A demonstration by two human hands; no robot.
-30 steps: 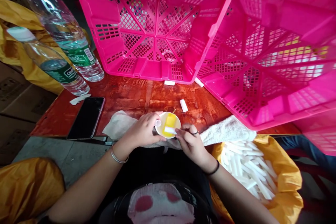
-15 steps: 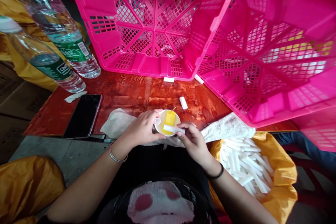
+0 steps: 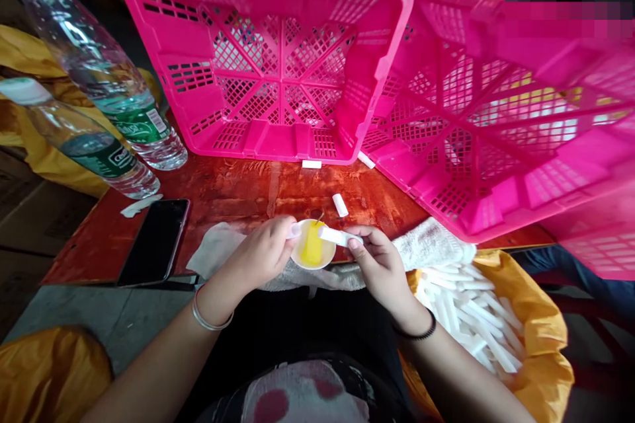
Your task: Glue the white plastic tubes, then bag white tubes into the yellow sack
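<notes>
We pinch the light, probably brittle white stick (image 3: 336, 236) with our right hand (image 3: 380, 264) above the bowl (image 3: 313, 253), which our left hand (image 3: 262, 254) grips at its rim.

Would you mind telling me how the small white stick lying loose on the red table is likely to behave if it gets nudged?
The loose white stick looks round and short, so it would probably roll across the table. It seems light, likely sliding at a slight touch. It resembles the stick held straight by one end in the right hand, so probably stiff.

The right pink crate (image 3: 501, 119) runs off the frame edge, its top rim pixelated.
</notes>
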